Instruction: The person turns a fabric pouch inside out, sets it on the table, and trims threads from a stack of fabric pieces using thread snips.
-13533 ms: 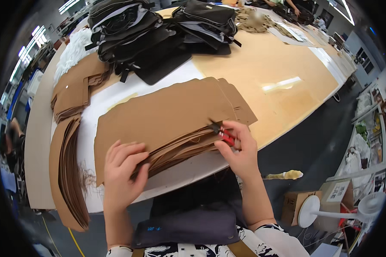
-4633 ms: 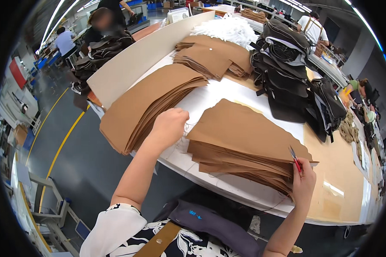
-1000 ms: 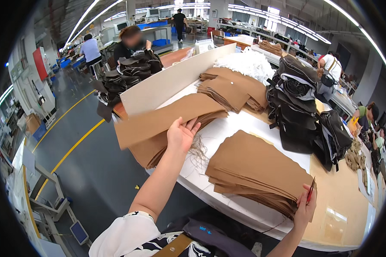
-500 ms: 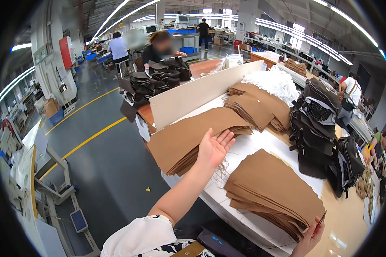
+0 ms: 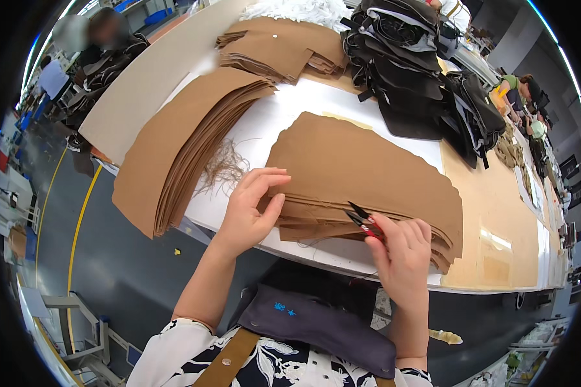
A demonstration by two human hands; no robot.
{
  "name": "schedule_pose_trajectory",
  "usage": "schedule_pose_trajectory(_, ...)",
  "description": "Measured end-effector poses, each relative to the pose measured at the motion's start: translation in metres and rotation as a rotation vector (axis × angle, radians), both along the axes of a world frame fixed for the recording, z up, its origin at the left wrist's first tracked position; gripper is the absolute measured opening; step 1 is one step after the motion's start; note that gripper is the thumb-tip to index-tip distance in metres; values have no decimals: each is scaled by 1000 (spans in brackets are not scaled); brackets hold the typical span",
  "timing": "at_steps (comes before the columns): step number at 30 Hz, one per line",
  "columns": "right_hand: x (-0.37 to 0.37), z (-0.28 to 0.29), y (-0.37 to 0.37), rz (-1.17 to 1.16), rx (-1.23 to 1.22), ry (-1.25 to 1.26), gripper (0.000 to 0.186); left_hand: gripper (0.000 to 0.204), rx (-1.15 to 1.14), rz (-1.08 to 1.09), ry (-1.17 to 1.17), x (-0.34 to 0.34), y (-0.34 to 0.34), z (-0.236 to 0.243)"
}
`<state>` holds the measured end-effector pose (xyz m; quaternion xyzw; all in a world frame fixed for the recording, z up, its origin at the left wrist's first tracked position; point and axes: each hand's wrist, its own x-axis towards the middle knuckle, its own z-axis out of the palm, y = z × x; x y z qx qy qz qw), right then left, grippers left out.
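Note:
In front of me lies a stack of brown cut fabric panels (image 5: 368, 161), its layers fanned out along the near edge. My right hand (image 5: 403, 255) is closed on a pair of thread snips (image 5: 366, 222) with red handles and dark blades. The blades point up and left over the near edge of the stack. At the stack's left end is my left hand (image 5: 248, 213), thumb and fingers apart, fingertips by the panels' edge. Nothing shows between them. To its left stands a second brown panel stack (image 5: 187, 142), with loose thread ends (image 5: 224, 168) beside it.
A third pile of brown pieces (image 5: 284, 45) lies farther back, before white scraps (image 5: 297, 9). Black bags (image 5: 400, 71) are heaped at the back right. A pale upright board (image 5: 155, 77) edges the table's left side. People work beyond.
My view has turned down toward the table. My left hand has moved from the left stack to the near stack. My right hand has brought the snips to the stack's near edge.

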<state>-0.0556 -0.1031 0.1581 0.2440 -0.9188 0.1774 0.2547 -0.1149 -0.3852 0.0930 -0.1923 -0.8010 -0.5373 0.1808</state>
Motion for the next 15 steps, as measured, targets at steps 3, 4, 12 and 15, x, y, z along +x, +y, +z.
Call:
schedule_pose_trajectory(3, -7, -4, -9, -11, 95, -30, 31, 27, -1, 6, -78, -2, 4, -1)
schedule_pose_trajectory(4, -9, -4, -11, -5, 129, -47, 30, 27, -39, -20, -60, -2, 6, -1)
schedule_pose_trajectory(12, -11, -7, -8, -58, 41, -101, 31, 25, -264, -75, 271, -14, 43, -5)
schedule_pose_trajectory(15, -12, -6, -4, -95, -9, -89, 30, 18, -240, -61, 296, -14, 48, -14)
